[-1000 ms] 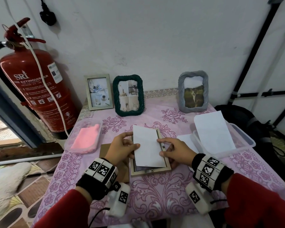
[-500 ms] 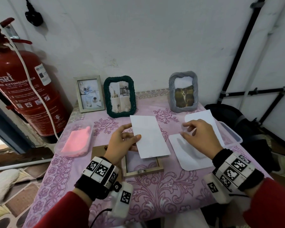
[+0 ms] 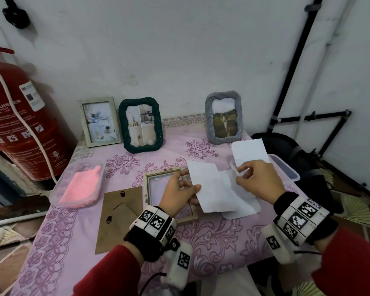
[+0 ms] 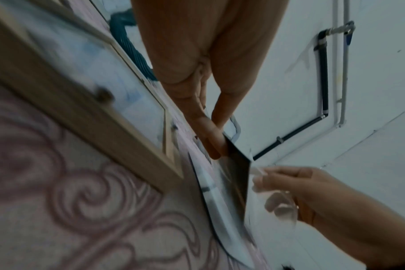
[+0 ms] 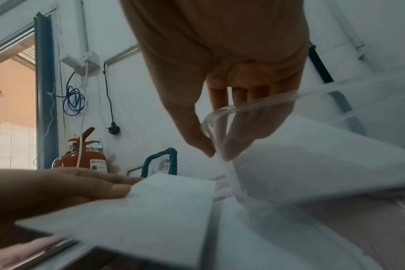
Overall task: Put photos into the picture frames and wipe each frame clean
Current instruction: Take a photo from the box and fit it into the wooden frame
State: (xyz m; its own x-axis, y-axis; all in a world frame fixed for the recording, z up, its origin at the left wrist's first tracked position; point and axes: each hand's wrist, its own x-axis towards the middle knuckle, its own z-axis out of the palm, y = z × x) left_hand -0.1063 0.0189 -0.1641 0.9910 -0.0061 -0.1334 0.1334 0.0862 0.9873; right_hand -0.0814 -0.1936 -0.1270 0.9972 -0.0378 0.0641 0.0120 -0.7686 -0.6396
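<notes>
Fingers (image 3: 186,184) of the left hand (image 3: 175,194) pinch the left edge of a white photo (image 3: 212,189), thumb on top and the other fingers underneath, holding it white side up just to the right of the open frame (image 3: 147,189). From the left wrist view the photo's underside looks dark, so the printed face seems to point down (too blurred to make out the picture). That open frame, pale wood, lies flat on the desk (image 3: 212,238) under the left hand, with the pink flowered cloth showing through its opening. Its brown backing board (image 3: 118,218), stand folded flat, lies on the desk just to its left.

The right hand (image 3: 259,182) pinches the near rim of a clear plastic tub (image 3: 286,169) between thumb and fingertips; the right wrist view shows the thumb on one side of the transparent rim and the fingers curled on the other. A second white sheet (image 3: 249,153) leans out of that tub behind the hand. Below the held photo a clear rounded lid (image 3: 244,208) lies flat on the desk, partly covered by the photo.

Along the wall at the back of the desk stand three filled frames: a pale wooden frame (image 3: 98,121), a dark green rope-edged frame (image 3: 141,124) next to it, and a grey ruffled frame (image 3: 224,117) further right showing an animal. At the desk's left edge sits another clear tub with a pink cloth (image 3: 81,186) inside. A red fire extinguisher (image 3: 24,122) stands beyond the left corner.
</notes>
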